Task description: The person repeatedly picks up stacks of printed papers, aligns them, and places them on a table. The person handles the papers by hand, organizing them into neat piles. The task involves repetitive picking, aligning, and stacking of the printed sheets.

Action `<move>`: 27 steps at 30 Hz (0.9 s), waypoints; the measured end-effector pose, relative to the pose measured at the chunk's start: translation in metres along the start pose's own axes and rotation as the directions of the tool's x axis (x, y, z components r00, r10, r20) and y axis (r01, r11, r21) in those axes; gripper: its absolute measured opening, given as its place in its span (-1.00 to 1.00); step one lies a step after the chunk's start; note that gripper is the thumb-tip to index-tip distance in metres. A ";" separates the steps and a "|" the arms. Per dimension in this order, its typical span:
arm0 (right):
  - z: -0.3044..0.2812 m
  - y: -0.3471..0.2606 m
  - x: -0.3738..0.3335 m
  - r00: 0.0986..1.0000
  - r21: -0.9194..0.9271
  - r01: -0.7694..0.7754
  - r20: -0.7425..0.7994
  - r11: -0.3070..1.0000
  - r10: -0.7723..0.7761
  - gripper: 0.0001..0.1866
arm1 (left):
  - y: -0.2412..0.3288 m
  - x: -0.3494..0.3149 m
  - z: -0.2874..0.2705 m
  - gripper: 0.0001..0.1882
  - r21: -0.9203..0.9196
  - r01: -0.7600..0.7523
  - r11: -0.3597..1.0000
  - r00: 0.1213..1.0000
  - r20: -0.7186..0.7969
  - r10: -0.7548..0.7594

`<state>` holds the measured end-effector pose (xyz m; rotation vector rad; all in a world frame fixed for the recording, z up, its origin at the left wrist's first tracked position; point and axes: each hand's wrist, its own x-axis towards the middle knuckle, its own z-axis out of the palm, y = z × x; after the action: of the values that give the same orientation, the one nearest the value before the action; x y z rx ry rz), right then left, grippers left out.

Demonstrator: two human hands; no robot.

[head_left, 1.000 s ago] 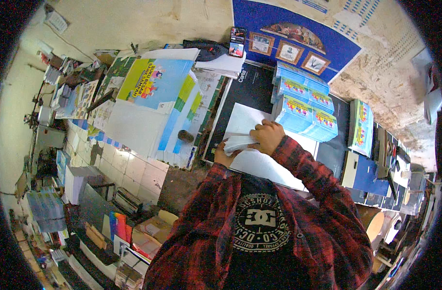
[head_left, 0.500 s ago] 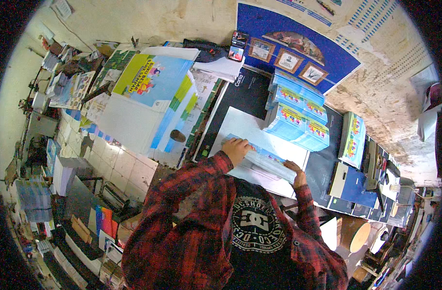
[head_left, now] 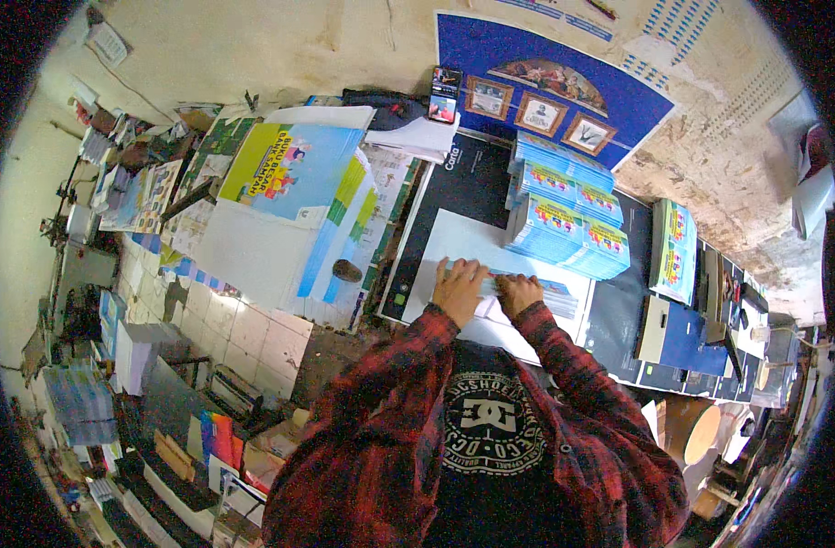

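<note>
A thin booklet (head_left: 556,294) with blue printed pages lies crosswise on a large white board (head_left: 454,239). My left hand (head_left: 460,290) rests at its left end, fingers spread and pressed down on the paper. Close beside it, my right hand (head_left: 520,294) is on the booklet with its fingers curled together. Something dark shows at those fingertips, too small to name. Just beyond the hands stand stacks of finished booklets (head_left: 564,228) with yellow-green and blue covers.
A black tabletop (head_left: 477,187) surrounds the white board. Large printed cover sheets (head_left: 294,169) lie on the left table, with a dark stone-like lump (head_left: 347,270) on them. Another booklet stack (head_left: 675,251) stands at right. A phone (head_left: 444,94) leans near the wall.
My right hand has moved left from the booklet's right end to beside my left hand, its fingers now curled. My left hand has shifted slightly right and down.
</note>
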<state>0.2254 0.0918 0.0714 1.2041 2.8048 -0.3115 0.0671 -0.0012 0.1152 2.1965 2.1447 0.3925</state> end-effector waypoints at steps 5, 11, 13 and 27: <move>-0.045 0.017 -0.003 0.993 0.141 0.036 -0.116 0.989 -0.020 -0.72 | -0.035 -0.056 -0.013 0.14 -0.628 0.207 0.750 0.782 -0.354 -0.513; -0.081 0.033 -0.032 0.981 0.799 0.102 -0.179 0.593 0.072 -0.67 | -0.056 -0.063 0.030 0.15 -0.861 0.275 0.428 0.721 -0.110 -0.684; -0.075 0.026 -0.038 0.964 0.926 0.148 -0.213 0.347 0.159 -0.67 | -0.046 -0.042 -0.008 -0.03 -0.930 0.186 0.318 0.857 -0.004 -0.515; 0.004 0.029 -0.064 0.933 0.971 0.127 -0.186 0.201 0.307 -0.26 | -0.015 -0.033 0.056 -0.07 -0.993 0.089 -0.083 0.917 0.114 -0.383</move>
<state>0.2906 0.0649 0.0726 1.6432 2.5587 -2.4438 0.0639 -0.0252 0.0526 0.7904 1.2244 1.5874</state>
